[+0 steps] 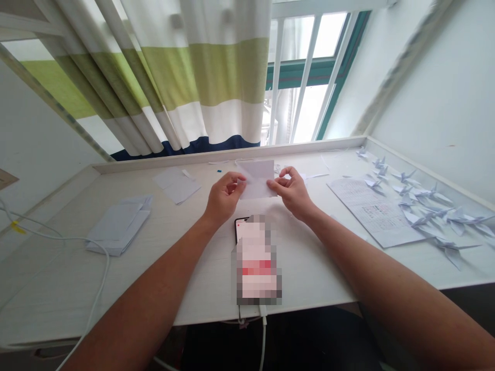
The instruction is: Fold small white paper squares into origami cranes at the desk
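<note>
A small white sheet of paper is held up above the middle of the white table. My left hand pinches its left edge between thumb and fingers. On the other side, my right hand grips the right edge the same way, with its thumb in front of the paper. Below the hands lies a phone, its screen blurred out, with a white cable at its lower end.
At the left lie a stack of folded paper and loose sheets. Several folded paper cranes stand at the right, beside and on a written sheet. A white cable crosses the left side. Behind hangs a curtain.
</note>
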`<control>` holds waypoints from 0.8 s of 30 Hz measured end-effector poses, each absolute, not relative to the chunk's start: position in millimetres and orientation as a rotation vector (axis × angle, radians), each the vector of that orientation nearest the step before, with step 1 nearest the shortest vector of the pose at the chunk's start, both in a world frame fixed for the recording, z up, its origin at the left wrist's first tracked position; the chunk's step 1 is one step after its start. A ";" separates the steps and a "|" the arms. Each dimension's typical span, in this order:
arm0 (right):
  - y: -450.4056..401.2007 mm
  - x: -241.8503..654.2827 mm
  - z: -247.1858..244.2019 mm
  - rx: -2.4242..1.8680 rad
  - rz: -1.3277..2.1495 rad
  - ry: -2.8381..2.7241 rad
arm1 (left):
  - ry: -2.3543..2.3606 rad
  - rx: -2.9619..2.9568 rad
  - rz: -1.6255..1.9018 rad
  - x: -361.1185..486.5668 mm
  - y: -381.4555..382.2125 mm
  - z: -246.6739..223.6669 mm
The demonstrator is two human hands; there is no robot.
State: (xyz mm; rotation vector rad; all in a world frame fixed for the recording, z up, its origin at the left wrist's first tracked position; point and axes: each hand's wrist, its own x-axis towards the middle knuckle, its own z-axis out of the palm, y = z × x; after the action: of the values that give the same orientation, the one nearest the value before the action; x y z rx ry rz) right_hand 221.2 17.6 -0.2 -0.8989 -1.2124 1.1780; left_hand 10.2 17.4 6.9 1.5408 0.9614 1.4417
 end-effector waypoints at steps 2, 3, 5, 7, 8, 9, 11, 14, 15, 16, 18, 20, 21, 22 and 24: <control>17.4 223.6 0.6 -0.860 1.177 -1.299 | 0.968 1.564 1.387 8.6 19.1 5.4; 17.1 223.9 1.0 -0.851 1.164 -1.351 | 0.961 1.552 1.357 7.5 20.5 4.2; 16.4 223.1 1.8 -0.849 1.128 -1.439 | 0.937 1.513 1.331 5.2 23.3 1.3; 15.7 221.6 2.1 -0.853 1.104 -1.476 | 0.916 1.494 1.351 3.6 25.3 -0.7; 15.5 221.0 2.1 -0.852 1.105 -1.477 | 0.904 1.488 1.358 3.3 25.9 -1.2; 15.5 220.6 2.0 -0.848 1.106 -1.469 | 0.889 1.476 1.359 3.2 26.1 -1.4; 16.1 220.7 1.3 -0.839 1.099 -1.456 | 0.852 1.440 1.345 3.7 26.2 -1.1; 18.1 222.0 -0.3 -0.847 1.075 -1.442 | 0.836 1.398 1.345 4.7 26.9 -0.7; 18.8 222.3 -0.8 -0.854 1.067 -1.433 | 0.842 1.390 1.351 4.9 27.3 -0.7; 19.4 222.5 -1.2 -0.861 1.062 -1.422 | 0.845 1.383 1.355 5.1 27.8 -0.8; 20.0 222.2 -1.5 -0.866 1.061 -1.401 | 0.841 1.369 1.363 5.4 28.5 -1.1; 20.0 221.4 -1.2 -0.857 1.080 -1.385 | 0.837 1.370 1.367 5.6 28.7 -1.2; 19.8 221.0 -1.0 -0.851 1.094 -1.378 | 0.843 1.377 1.369 5.5 28.7 -1.2; 19.6 220.6 -0.8 -0.846 1.106 -1.371 | 0.857 1.388 1.371 5.2 28.7 -1.2; 19.1 220.0 -0.9 -0.848 1.119 -1.361 | 0.910 1.422 1.385 3.8 28.9 -1.3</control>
State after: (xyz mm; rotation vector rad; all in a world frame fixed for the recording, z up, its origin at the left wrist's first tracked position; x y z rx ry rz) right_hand 220.0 19.1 -0.9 -0.8477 -1.3612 1.1194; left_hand 3.8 28.9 -1.3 1.4223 0.9099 1.3847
